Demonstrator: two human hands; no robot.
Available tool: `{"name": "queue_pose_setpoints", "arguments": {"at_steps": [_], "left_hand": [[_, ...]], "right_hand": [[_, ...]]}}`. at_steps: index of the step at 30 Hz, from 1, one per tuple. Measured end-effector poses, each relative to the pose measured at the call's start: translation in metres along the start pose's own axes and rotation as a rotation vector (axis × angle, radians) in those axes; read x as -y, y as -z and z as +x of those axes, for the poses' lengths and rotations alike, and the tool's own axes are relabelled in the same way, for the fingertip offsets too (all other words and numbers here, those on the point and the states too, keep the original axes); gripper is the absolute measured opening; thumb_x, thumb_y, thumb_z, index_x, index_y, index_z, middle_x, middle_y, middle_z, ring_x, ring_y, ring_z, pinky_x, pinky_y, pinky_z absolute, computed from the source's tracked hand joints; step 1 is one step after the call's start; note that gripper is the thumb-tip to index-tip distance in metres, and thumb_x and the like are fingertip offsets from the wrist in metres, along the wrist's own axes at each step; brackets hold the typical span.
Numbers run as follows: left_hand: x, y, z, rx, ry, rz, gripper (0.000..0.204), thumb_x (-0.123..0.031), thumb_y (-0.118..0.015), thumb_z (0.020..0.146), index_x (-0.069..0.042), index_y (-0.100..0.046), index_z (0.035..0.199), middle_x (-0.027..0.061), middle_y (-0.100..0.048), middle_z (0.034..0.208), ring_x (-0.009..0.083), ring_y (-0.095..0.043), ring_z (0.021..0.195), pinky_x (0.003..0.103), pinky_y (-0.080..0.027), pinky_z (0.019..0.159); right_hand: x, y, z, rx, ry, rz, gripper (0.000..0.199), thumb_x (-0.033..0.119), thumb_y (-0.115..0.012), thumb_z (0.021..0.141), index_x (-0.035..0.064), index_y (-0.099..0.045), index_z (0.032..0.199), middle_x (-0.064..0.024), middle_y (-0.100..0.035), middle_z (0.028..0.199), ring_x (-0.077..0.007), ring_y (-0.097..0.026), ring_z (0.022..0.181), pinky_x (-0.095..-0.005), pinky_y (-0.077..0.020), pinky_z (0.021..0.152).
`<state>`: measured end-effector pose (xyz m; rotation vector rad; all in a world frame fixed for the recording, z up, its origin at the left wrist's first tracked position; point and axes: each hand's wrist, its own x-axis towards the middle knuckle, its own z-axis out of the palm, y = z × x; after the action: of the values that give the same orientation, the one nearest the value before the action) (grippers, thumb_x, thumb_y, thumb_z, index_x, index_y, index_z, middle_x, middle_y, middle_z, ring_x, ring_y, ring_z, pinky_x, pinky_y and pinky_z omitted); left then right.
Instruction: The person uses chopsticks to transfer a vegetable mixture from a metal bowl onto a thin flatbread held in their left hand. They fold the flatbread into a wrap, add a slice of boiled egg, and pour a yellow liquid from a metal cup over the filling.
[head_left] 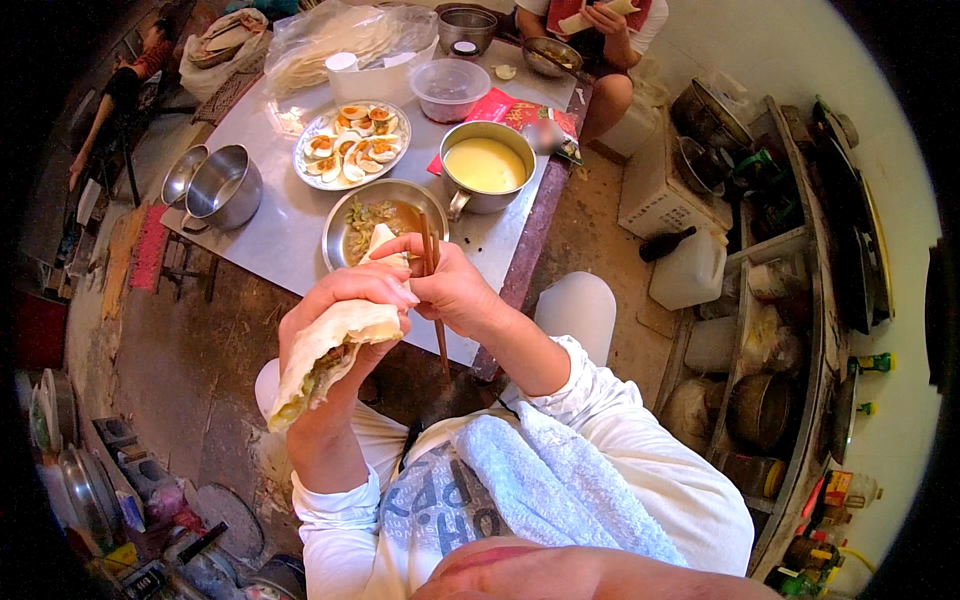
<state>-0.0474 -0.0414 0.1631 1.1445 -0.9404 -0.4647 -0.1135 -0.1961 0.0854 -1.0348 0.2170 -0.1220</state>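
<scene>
My left hand (345, 305) is wrapped round a filled flatbread roll (325, 355), whose near end is open and shows a greenish filling. My right hand (450, 285) is closed on a pair of wooden chopsticks (433, 245), and its fingertips reach the roll's far end. Just beyond both hands, a metal bowl (333, 225) holds chopped vegetables in brown liquid. To its right stands a metal mug (462, 200) of pale yellow liquid. A plate (300, 160) of halved boiled eggs lies behind the bowl.
Empty metal cups (228, 190) stand at the table's left edge. A clear plastic tub (445, 85) and a bag of flatbreads (345, 40) are farther back. Across the table, another person's hand (608, 20) holds a roll. Shelves (745, 340) with pots line the right wall.
</scene>
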Motion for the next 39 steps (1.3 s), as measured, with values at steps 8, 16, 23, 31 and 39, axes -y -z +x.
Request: {"name": "queue_pose_setpoints", "arguments": {"at_steps": [8,16,23,31,39], "left_hand": [[-0.004,-0.001,0.000,0.016,0.010,-0.025,0.020,-0.010,-0.076,0.078,-0.002,-0.064,0.093,0.0111,-0.065,0.094,0.0256,-0.060,0.101,0.039,-0.041,0.100],[-0.003,-0.001,-0.001,0.009,0.024,-0.025,0.021,-0.009,-0.075,0.078,-0.001,-0.064,0.094,0.0111,-0.065,0.093,0.0257,-0.060,0.102,0.040,-0.041,0.100],[-0.003,-0.002,-0.001,0.018,0.033,-0.038,0.022,-0.012,-0.077,0.078,-0.002,-0.064,0.093,0.0103,-0.065,0.093,0.0254,-0.060,0.100,0.040,-0.042,0.099],[0.001,-0.002,-0.001,0.011,0.019,-0.039,0.021,-0.012,-0.077,0.079,-0.002,-0.064,0.093,0.0092,-0.064,0.093,0.0246,-0.060,0.099,0.040,-0.043,0.097],[0.005,-0.002,-0.001,0.005,-0.049,-0.022,0.020,-0.012,-0.075,0.080,-0.002,-0.064,0.093,0.0085,-0.065,0.092,0.0225,-0.061,0.096,0.039,-0.045,0.097]], "right_hand": [[0.000,-0.001,-0.001,-0.023,0.010,-0.021,0.035,-0.002,-0.059,0.078,0.0042,-0.058,0.113,-0.0038,-0.067,0.079,-0.0094,-0.064,0.057,-0.0175,-0.0350,0.040],[-0.002,0.001,-0.001,-0.024,-0.011,-0.015,0.037,-0.003,-0.059,0.078,0.0039,-0.057,0.114,-0.0041,-0.066,0.080,-0.0096,-0.064,0.057,-0.0175,-0.0349,0.040],[-0.004,0.001,0.000,-0.026,0.012,-0.010,0.036,-0.003,-0.059,0.077,0.0037,-0.057,0.113,-0.0045,-0.066,0.079,-0.0094,-0.064,0.058,-0.0172,-0.0345,0.040],[-0.003,0.002,-0.002,-0.014,-0.001,0.002,0.041,0.003,-0.067,0.078,0.0022,-0.056,0.117,-0.0031,-0.068,0.085,-0.0015,-0.055,0.058,-0.0151,-0.0310,0.046],[-0.011,0.003,0.001,-0.051,0.043,-0.013,0.036,0.002,-0.066,0.079,0.0027,-0.058,0.114,-0.0052,-0.067,0.078,-0.0095,-0.064,0.057,-0.0176,-0.0345,0.040]]}}
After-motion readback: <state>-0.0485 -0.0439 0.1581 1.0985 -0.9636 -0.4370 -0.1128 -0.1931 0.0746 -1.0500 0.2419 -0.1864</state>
